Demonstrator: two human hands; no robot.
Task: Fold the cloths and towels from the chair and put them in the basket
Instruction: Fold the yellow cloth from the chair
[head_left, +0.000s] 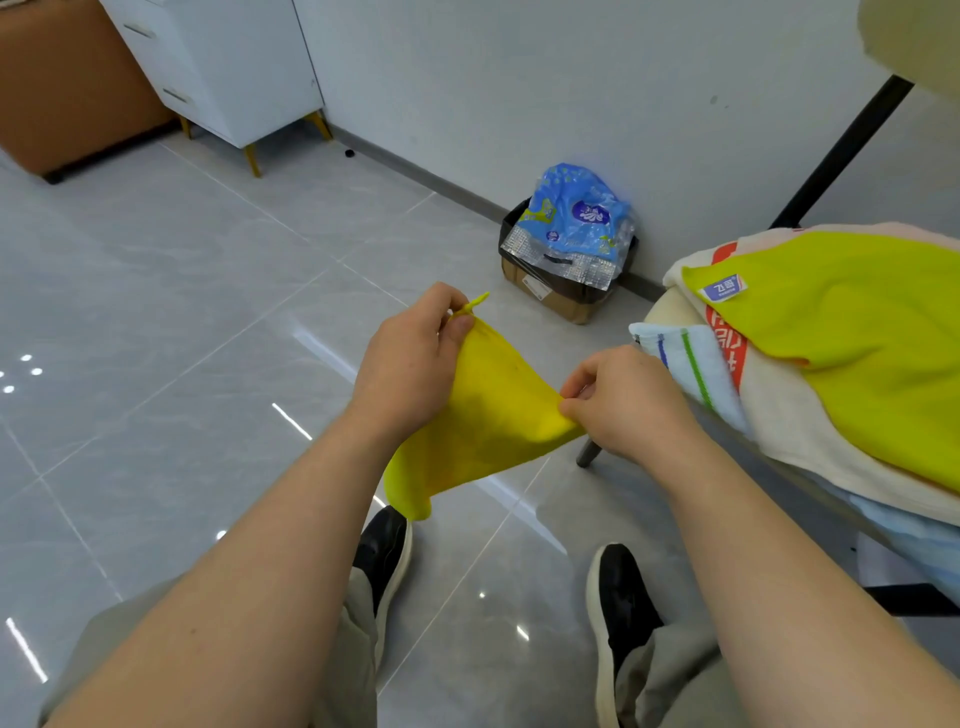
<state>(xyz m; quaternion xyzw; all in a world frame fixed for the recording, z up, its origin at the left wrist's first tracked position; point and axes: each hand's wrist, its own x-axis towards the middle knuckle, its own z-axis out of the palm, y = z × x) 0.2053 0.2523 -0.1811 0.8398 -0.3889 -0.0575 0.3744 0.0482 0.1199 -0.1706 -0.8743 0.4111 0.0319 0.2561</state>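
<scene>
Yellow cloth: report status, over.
Left hand, right hand each pinch a corner of yellow cloth. Cloth spread, unfolded. Towel pile on chair; basket not in view.

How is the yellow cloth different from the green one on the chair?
The yellow cloth hangs between the left hand and right hand; the green cloth lies atop towels on the chair. The yellow cloth has a loop; the green cloth has a blue label. Both are plain.

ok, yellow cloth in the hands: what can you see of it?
The yellow cloth is small, plain and soft-looking, with a thin loop at one corner. The left hand pinches that corner, and the right hand pinches another edge. It hangs in the air above the floor, its lower end drooping.
</scene>
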